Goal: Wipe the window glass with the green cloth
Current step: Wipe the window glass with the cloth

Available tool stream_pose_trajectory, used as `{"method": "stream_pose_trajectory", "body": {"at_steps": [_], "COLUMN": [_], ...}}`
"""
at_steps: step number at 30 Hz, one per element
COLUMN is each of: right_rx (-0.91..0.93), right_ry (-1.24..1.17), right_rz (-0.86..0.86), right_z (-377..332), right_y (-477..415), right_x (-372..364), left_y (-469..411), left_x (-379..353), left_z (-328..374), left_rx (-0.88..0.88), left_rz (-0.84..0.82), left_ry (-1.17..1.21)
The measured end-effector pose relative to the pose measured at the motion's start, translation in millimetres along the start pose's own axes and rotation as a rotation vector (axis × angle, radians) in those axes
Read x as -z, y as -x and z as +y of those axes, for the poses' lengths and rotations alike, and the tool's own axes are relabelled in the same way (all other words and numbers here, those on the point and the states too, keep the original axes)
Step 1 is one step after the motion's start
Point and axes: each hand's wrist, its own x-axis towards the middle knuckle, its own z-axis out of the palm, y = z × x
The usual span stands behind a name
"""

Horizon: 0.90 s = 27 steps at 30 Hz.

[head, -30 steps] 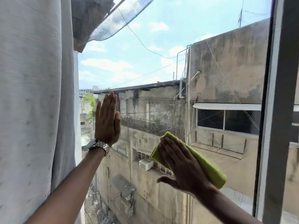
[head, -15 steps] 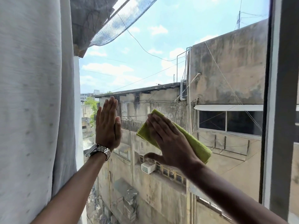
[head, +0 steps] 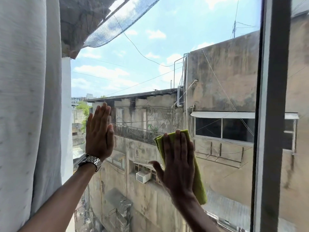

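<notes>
The window glass (head: 158, 52) fills the middle of the view, with sky and grey buildings behind it. My right hand (head: 178, 162) lies flat with fingers pointing up and presses a folded green cloth (head: 198, 183) against the pane at lower centre-right. The cloth shows above my fingertips and down the right side of my hand. My left hand (head: 99, 129) rests flat on the glass to the left, fingers together and upright, holding nothing. A metal watch (head: 88, 162) sits on that wrist.
A white curtain (head: 28, 114) hangs down the whole left side, close to my left arm. A grey vertical window frame (head: 272, 114) bounds the pane on the right. Netting (head: 120, 19) and an overhang show outside at the top left.
My right hand slid the cloth up and left, then right and down, turning from a slant to upright. My left hand has stayed flat on the glass.
</notes>
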Motion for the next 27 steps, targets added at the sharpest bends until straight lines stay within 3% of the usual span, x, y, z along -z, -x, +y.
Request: {"method": "stream_pose_trajectory", "body": {"at_steps": [6,10,18,22,25,27], "right_rx": [-0.150,-0.061,0.199,0.182,0.173,0.179], "right_ry": [-0.085,-0.149,0.029,0.097,0.084,0.068], "right_rz": [0.226,0.284,0.195,0.103,0.081,0.096], "right_z": [-13,-7,33,43,40,33], "right_y": [-130,-181,-58,-1,-10,-30], "right_x": [28,45,4,-9,-6,-4], "left_y": [-1,-2,-5,-6,-6,-1], "left_x": [-4,-3,7,24,33,27], "left_z": [-3,1,14,-5,-32,-41], "left_rx": [-0.015,-0.007,0.155,0.038,-0.103,-0.032], "left_rz": [0.025,0.011,-0.032,-0.150,-0.225,-0.200], "left_ry": [-0.006,-0.003,-0.076,-0.177,-0.221,-0.233]}}
